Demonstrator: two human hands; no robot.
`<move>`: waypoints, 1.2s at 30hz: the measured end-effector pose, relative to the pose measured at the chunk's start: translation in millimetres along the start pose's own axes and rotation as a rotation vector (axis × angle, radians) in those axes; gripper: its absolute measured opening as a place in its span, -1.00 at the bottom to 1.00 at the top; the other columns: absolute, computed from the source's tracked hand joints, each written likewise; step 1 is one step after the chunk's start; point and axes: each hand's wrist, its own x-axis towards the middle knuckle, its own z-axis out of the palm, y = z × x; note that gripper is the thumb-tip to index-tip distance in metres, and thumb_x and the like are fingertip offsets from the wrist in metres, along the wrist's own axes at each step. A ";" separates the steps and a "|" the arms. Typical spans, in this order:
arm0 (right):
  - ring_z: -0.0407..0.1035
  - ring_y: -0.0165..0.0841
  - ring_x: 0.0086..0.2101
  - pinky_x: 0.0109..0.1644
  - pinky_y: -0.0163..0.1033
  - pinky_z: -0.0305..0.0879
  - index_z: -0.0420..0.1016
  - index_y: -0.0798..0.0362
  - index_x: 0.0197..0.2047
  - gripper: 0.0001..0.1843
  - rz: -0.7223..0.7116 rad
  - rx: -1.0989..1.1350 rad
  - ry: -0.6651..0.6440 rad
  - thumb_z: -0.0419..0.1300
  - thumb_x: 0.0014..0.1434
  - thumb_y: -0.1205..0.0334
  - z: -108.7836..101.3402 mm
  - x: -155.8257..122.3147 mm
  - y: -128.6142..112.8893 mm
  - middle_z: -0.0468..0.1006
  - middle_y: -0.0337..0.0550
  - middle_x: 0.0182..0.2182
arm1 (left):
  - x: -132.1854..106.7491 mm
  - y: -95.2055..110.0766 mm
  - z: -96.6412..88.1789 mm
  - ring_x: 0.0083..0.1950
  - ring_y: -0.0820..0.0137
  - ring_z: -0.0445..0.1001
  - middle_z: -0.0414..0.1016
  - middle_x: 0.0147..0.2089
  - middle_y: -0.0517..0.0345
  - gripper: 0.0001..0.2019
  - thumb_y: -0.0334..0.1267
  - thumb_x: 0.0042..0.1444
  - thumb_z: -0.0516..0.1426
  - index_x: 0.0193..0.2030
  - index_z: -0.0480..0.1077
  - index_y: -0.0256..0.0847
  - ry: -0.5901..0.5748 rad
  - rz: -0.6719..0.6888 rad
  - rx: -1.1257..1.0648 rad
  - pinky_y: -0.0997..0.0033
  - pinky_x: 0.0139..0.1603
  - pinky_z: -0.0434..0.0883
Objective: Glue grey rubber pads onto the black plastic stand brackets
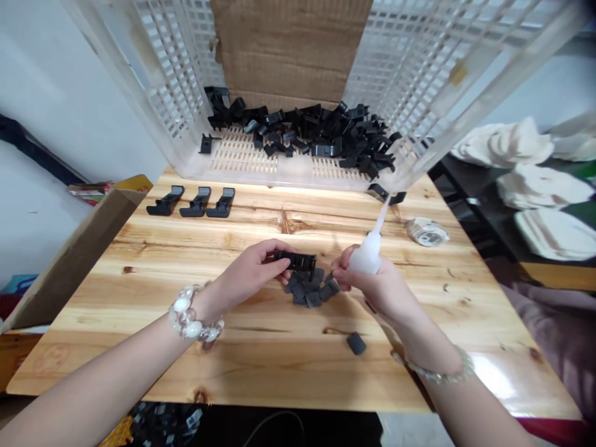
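Note:
My left hand [267, 264] is closed on a black plastic clip-like part [300, 261], held just above the table. Below and beside that part lies a small pile of dark grey square pads [311, 290]. My right hand [367, 279] grips a white squeeze bottle [369, 251] whose long thin nozzle points up and away. The fingertips of this hand come close to the pile's right edge; whether they also pinch a pad, I cannot make out. One loose dark pad [356, 343] lies nearer the table's front edge.
A white plastic crate [288, 176] on its side holds many black parts [321, 133]. Several finished-looking black parts [198, 202] stand in a row at left. A tape roll [426, 231] sits at right. White stacked pieces [554, 233] lie on a dark side table.

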 end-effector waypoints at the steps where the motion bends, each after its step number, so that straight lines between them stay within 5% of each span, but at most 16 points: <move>1: 0.29 -0.48 -0.53 -0.41 -0.32 0.19 0.34 0.06 -0.47 -0.72 -0.004 0.063 -0.006 0.40 -0.13 0.32 1.6 -0.9 -1.1 0.45 -0.30 -0.48 | -0.5 0.3 0.8 -0.34 0.44 0.46 0.47 -0.40 0.20 -0.78 -0.25 0.11 0.19 -0.12 0.42 -0.29 0.005 0.023 0.012 0.35 -0.21 0.46; 7: 0.37 -0.43 -0.44 -0.36 -0.30 0.27 0.38 0.06 -0.46 -0.72 -0.044 0.220 -0.085 0.43 -0.12 0.27 8.0 -1.8 2.8 0.47 -0.26 -0.45 | -1.3 -5.7 4.7 -0.41 0.48 0.33 0.37 -0.45 0.24 -0.80 -0.14 0.12 0.22 -0.33 0.44 -0.26 0.046 0.099 0.005 0.42 -0.32 0.33; 11: 0.29 -0.48 -0.45 -0.36 -0.33 0.24 0.38 0.04 -0.45 -0.74 -0.073 0.186 -0.090 0.43 -0.09 0.34 10.9 -3.8 9.6 0.40 -0.32 -0.48 | -3.5 -5.4 10.0 -0.27 0.44 0.42 0.44 -0.34 0.19 -0.82 -0.17 0.09 0.25 -0.33 0.42 -0.24 0.131 0.133 -0.200 0.43 -0.20 0.38; 17: 0.35 -0.47 -0.39 -0.31 -0.32 0.29 0.40 0.03 -0.38 -0.73 -0.099 0.169 -0.085 0.43 -0.09 0.37 15.0 -9.1 11.6 0.48 -0.29 -0.35 | -7.2 2.1 19.5 -0.31 0.35 0.53 0.51 -0.32 0.11 -0.76 -0.08 0.17 0.17 -0.26 0.39 -0.25 0.051 -0.051 -0.431 0.29 -0.23 0.51; 21: 0.40 -0.44 -0.33 -0.23 -0.31 0.33 0.38 0.02 -0.39 -0.73 -0.128 0.162 -0.062 0.41 -0.07 0.39 18.3 -11.7 9.1 0.53 -0.28 -0.37 | -12.5 -0.7 25.7 -0.48 0.42 0.48 0.48 -0.31 0.11 -0.72 -0.04 0.24 0.09 -0.28 0.36 -0.25 -0.061 -0.091 -0.361 0.38 -0.46 0.45; 26: 0.45 -0.42 -0.34 -0.24 -0.28 0.38 0.33 0.00 -0.39 -0.69 -0.197 0.162 -0.078 0.41 -0.06 0.39 21.7 -13.3 9.8 0.51 -0.32 -0.39 | -18.7 -5.2 30.4 -0.48 0.48 0.42 0.43 -0.43 0.22 -0.74 -0.06 0.17 0.19 -0.23 0.32 -0.22 -0.240 -0.047 -0.215 0.46 -0.43 0.39; 36: 0.45 -0.39 -0.29 -0.23 -0.25 0.41 0.37 0.00 -0.35 -0.74 -0.278 0.104 -0.118 0.38 -0.02 0.40 15.5 -9.3 19.8 0.54 -0.25 -0.35 | -25.9 -1.3 34.0 -0.41 0.44 0.37 0.39 -0.44 0.27 -0.80 -0.14 0.10 0.20 -0.19 0.37 -0.15 -0.090 0.038 0.036 0.44 -0.35 0.33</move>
